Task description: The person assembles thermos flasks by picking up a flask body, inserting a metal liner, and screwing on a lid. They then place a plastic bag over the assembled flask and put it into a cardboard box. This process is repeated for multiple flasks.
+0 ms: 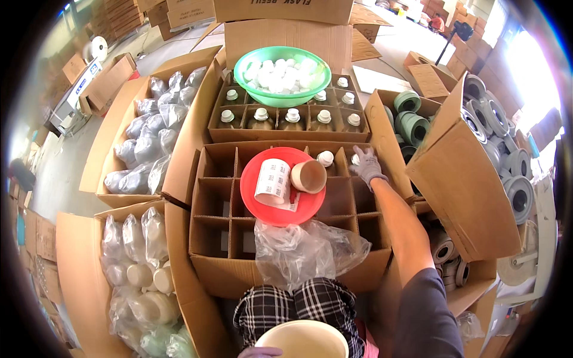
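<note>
My right hand [369, 165], in a grey glove, reaches into the far right compartment of the near divided carton [221, 271]. Its fingers are closed around the white-capped top of a bottle [356, 159]. Beside it, another white-capped bottle [325, 159] stands in its own compartment. Low in my lap is a cream tub [303, 340]; my left hand [261, 352], gloved and mostly cut off by the lower edge, grips its rim. A red plate [253, 200] lies on the carton dividers, carrying a roll of printed labels [273, 179] and a brown cardboard ring [309, 177].
Behind stands a second carton of capped bottles [292, 118], topped by a green basin [282, 98] of white caps. Cartons of plastic-wrapped parts [146, 134] flank the left; grey-green ring-shaped parts [412, 126] fill those at right. Clear plastic [307, 250] drapes over the near carton's front.
</note>
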Motion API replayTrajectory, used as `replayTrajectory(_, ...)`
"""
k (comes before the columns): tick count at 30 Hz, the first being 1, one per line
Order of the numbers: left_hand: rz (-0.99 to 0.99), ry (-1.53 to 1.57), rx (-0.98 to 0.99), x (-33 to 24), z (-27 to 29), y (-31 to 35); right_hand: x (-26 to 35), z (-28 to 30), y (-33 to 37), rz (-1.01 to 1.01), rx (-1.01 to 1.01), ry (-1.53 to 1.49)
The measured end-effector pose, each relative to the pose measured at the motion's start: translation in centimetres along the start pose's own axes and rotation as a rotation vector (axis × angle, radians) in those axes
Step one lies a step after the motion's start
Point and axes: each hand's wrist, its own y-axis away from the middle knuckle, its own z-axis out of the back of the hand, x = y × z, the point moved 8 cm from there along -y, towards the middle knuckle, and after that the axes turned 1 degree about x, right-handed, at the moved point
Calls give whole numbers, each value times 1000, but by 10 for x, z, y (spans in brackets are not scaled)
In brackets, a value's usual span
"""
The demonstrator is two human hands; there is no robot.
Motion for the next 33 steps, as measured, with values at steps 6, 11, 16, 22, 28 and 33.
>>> replayTrajectory(6,-19,113,-13,11,-1,-15,-9,-1,11,29,-88,-36)
replayTrajectory(11,250,926,76,84,-4,-5,22,130,78,273,-463,-140)
replayTrajectory(16,430,663,-106,124,-5,-52,51,254,193,334,-673,-649)
replayTrajectory(22,252,568,-7,114,-23,-93,79,156,275,-277,94,-2013)
replayTrajectory(28,141,501,-149,19,55,-104,165,154,343,86,442,-1884)
replayTrajectory(33,165,416,-47,-11,79,-112,195,219,377,769,278,-889)
